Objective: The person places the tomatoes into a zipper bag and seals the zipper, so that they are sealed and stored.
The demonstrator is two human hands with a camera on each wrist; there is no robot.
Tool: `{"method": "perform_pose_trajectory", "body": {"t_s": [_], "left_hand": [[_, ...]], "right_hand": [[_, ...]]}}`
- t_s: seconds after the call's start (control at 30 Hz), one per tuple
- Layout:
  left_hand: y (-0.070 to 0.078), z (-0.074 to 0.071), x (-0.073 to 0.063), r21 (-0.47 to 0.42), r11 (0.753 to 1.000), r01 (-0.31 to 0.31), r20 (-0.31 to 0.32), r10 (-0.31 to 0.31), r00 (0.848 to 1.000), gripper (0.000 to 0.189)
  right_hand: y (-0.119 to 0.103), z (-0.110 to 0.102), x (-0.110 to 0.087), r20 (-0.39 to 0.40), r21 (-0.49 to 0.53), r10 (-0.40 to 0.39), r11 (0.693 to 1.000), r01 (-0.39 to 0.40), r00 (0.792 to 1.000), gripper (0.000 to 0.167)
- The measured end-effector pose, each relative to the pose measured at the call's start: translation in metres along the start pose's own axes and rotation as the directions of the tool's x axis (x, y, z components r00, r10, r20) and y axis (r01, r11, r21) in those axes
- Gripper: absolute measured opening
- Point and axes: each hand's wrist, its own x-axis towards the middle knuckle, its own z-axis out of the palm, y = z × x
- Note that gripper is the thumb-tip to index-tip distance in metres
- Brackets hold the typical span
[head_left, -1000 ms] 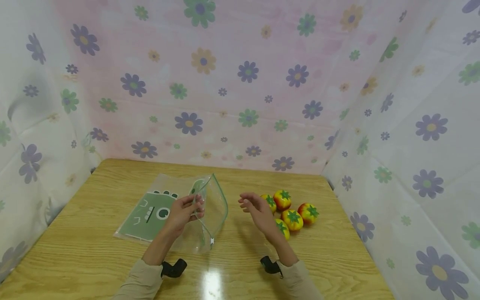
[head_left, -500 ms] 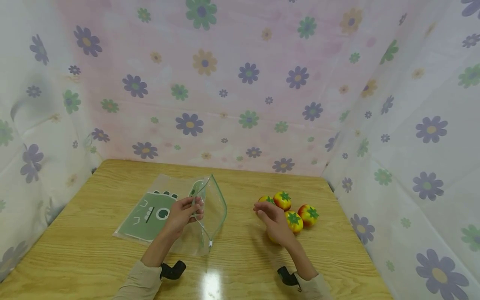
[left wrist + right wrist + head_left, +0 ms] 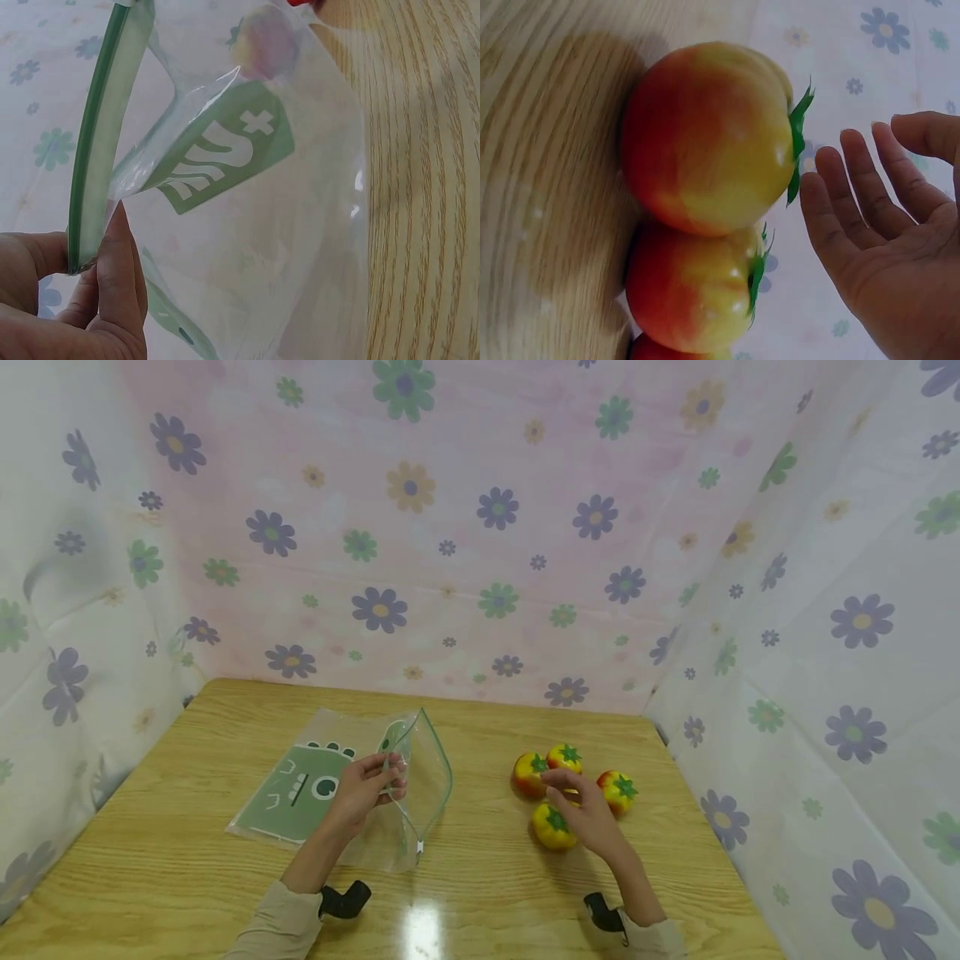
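Observation:
My left hand (image 3: 363, 793) pinches the green-edged mouth of a clear zip bag (image 3: 300, 797) printed with a green monster face. The mouth stands apart, with its white slider (image 3: 420, 847) at the near end. In the left wrist view, thumb and fingers hold the green zip strip (image 3: 94, 142). My right hand (image 3: 592, 822) hovers over several red-and-yellow tomatoes with green leafy tops and partly hides one. Its fingers are loosely bent and hold nothing. The right wrist view has the hand (image 3: 892, 247) just apart from the leafy side of the nearest tomato (image 3: 709, 142).
A wooden table (image 3: 480, 893) bears the bag on the left and the tomatoes on the right. Flower-patterned cloth (image 3: 465, 527) walls it at the back and both sides. Each wrist carries a black mount, such as the left one (image 3: 347, 900).
My right hand has moved right, from beside the tomatoes to above them, uncovering the left ones. My left hand and the bag have stayed almost still.

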Motion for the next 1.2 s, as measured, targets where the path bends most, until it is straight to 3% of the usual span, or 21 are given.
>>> {"method": "perform_pose_trajectory", "body": {"t_s": [0.1, 0.37, 0.63, 1.2], "left_hand": [[0.001, 0.000, -0.001, 0.003, 1.000, 0.002, -0.006, -0.002, 1.000, 0.035], [0.000, -0.001, -0.001, 0.001, 1.000, 0.015, -0.008, -0.015, 1.000, 0.035], [0.001, 0.000, 0.000, 0.001, 1.000, 0.011, -0.002, -0.011, 1.000, 0.034], [0.001, -0.002, 0.001, -0.016, 0.999, 0.030, -0.011, -0.030, 0.999, 0.034]], "right_hand": [[0.004, -0.002, -0.004, 0.013, -0.017, 0.021, 1.000, -0.021, 1.000, 0.024], [0.011, -0.014, -0.012, 0.036, -0.046, -0.045, 0.998, 0.046, 0.998, 0.039], [0.012, -0.028, -0.021, 0.189, -0.064, 0.026, 0.998, -0.014, 0.982, 0.052], [0.020, -0.017, -0.020, 0.241, -0.144, 0.031, 0.990, 0.004, 0.970, 0.065]]}}
